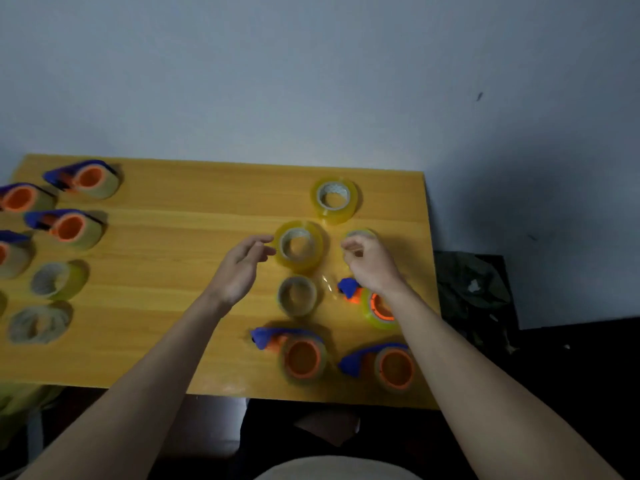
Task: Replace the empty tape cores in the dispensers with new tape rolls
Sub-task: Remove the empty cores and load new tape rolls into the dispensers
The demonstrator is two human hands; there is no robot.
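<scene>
On the wooden table (173, 244) a full yellowish tape roll (300, 244) lies flat at centre right, and my left hand (239, 268) hovers just left of it with fingers apart, fingertips nearly touching its rim. My right hand (369, 263) curls its fingers over a thin core (360, 234), partly hiding it. Another full roll (335, 199) lies farther back. An empty core (297, 295) lies nearer me. A blue and orange dispenser (372, 306) sits under my right wrist. Two more dispensers (294, 353) (384, 365) stand at the near edge.
Several loaded blue and orange dispensers (83, 180) are grouped at the table's left side, with rolls or cores (55, 280) (38, 323) below them. A dark bag (471, 289) sits off the table's right edge. A plain wall rises behind.
</scene>
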